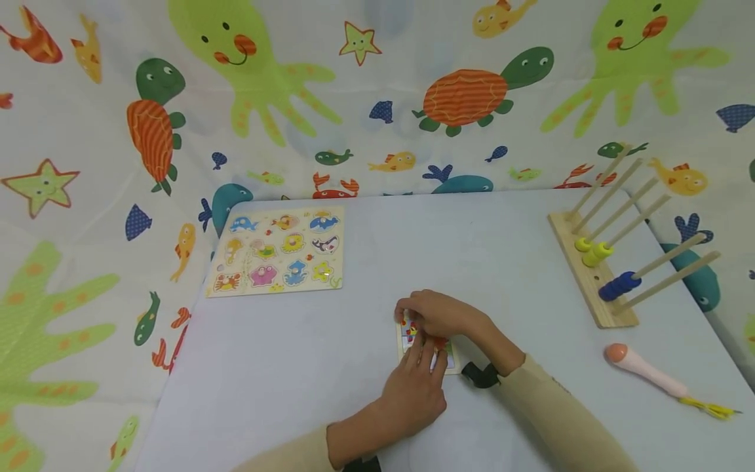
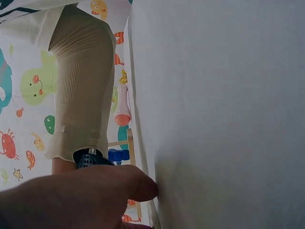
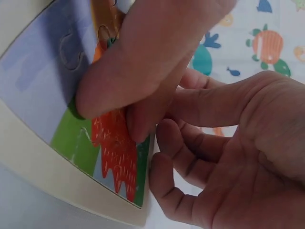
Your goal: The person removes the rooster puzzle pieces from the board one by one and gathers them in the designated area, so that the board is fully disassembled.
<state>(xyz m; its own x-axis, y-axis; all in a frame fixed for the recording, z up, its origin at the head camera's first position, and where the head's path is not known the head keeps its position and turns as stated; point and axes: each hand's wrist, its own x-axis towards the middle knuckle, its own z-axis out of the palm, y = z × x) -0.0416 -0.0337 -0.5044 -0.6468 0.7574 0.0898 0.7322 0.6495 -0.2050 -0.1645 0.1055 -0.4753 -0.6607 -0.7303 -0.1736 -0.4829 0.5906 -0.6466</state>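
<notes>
Jigsaw puzzle (image 1: 408, 334) lies on white table (image 1: 283, 367) before sea-creature cloth (image 1: 383, 72), both hands (image 1: 414, 396) (image 1: 442, 313) together, left pressing, right gripping its edge.

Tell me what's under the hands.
A puzzle: its pale frame plus blue, green and red areas show. What lies directly beneath the left hand and right hand is covered.

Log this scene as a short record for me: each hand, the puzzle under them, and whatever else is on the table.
Left hand: fingers stretched over the small puzzle
Right hand: fingers curled at the puzzle's edge
Puzzle: framed, colourful, partly covered by both hands
Far left: board with sea animal pieces
Right: wooden peg stand with yellow rings and blue rings
Near right: pink stick, orange tip, yellow tail
</notes>
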